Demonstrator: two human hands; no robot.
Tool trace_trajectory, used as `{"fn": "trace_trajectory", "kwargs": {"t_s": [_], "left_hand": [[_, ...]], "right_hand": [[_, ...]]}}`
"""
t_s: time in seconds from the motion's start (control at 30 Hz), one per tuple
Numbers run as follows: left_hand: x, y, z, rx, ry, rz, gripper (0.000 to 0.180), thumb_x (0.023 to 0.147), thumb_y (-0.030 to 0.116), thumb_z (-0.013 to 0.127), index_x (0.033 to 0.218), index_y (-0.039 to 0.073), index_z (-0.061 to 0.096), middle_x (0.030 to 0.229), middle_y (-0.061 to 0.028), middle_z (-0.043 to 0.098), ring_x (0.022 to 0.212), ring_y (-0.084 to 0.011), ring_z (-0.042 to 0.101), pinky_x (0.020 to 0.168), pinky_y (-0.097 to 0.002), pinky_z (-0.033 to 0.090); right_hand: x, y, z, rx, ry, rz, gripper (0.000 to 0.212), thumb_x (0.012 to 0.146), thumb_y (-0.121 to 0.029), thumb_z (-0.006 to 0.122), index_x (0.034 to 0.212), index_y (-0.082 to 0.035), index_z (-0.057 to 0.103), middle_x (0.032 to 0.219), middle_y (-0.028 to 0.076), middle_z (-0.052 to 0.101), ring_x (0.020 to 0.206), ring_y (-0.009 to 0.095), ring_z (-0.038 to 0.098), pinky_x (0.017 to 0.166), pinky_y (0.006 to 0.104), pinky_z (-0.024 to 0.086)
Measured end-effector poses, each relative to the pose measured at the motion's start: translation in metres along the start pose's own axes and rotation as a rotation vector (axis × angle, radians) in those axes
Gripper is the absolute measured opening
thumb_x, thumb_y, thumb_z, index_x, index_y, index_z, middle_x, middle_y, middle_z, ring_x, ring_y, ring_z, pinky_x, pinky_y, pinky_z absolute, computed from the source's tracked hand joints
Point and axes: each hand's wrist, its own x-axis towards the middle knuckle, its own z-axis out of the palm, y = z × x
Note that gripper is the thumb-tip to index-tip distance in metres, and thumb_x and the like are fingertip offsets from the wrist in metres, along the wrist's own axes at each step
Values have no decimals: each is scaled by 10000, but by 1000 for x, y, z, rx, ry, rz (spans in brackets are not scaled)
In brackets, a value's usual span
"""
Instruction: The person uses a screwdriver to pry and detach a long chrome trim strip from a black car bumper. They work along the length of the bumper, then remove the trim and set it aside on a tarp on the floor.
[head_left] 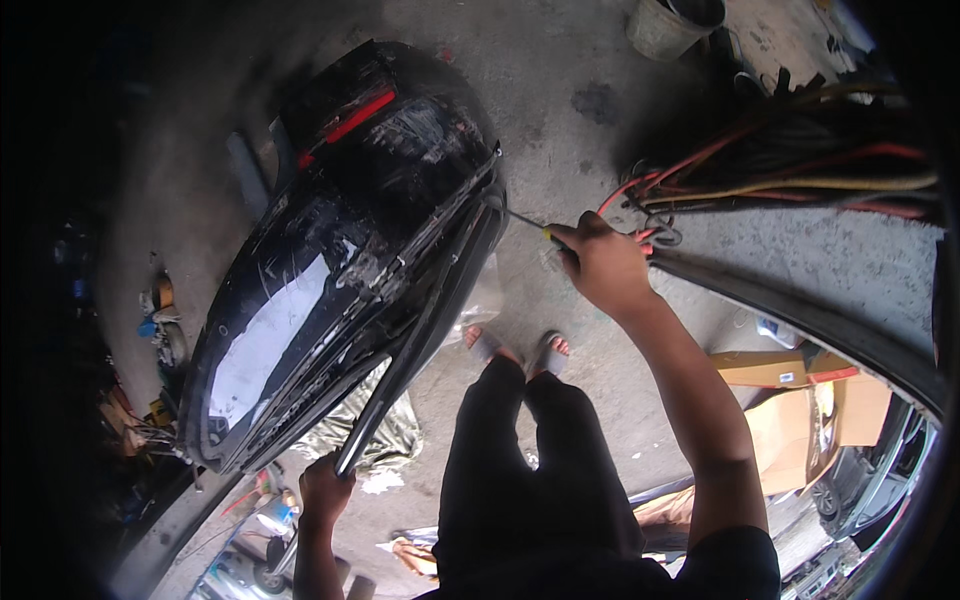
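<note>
A large scuffed black car bumper (330, 230) stretches across the left and middle, with a red reflector strip (362, 116) near its far end. A long dark bar (415, 350) with a shiny face runs along its near side. My left hand (325, 490) is wrapped round the bar's near end. In my closed right hand (605, 262) is a tool with a thin metal shaft (526, 219) and a bit of yellow at the grip, which looks like a screwdriver. Its shaft points at the bar's far end; whether the tip touches is unclear. My palm hides most of the handle.
Red, yellow and black cables (800, 180) hang in a bundle at the right. A dirty bucket (672, 28) stands at the top. Cardboard boxes (785, 425) and a car (880, 470) are at the lower right. Crumpled plastic sheeting (395, 440) lies beneath the bumper.
</note>
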Motion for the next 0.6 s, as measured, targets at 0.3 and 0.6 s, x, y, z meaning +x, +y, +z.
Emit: {"fn": "trace_trajectory", "kwargs": {"t_s": [0.3, 0.6], "left_hand": [[0, 5, -6, -129, -21, 41, 103, 872, 131, 729, 966, 92, 747, 868, -156, 737, 803, -415, 715, 713, -493, 567], [-12, 13, -14, -172, 130, 154, 140, 736, 24, 766, 853, 64, 702, 771, -140, 694, 744, -368, 711, 684, -465, 569]], "right_hand": [[33, -68, 10, -543, 20, -399, 282, 808, -150, 706, 1075, -63, 730, 970, 84, 658, 624, 207, 711, 505, 334, 549], [121, -96, 57, -611, -534, -347, 101, 823, -130, 752, 899, -107, 815, 956, 78, 748, 874, 244, 771, 683, 371, 624]]}}
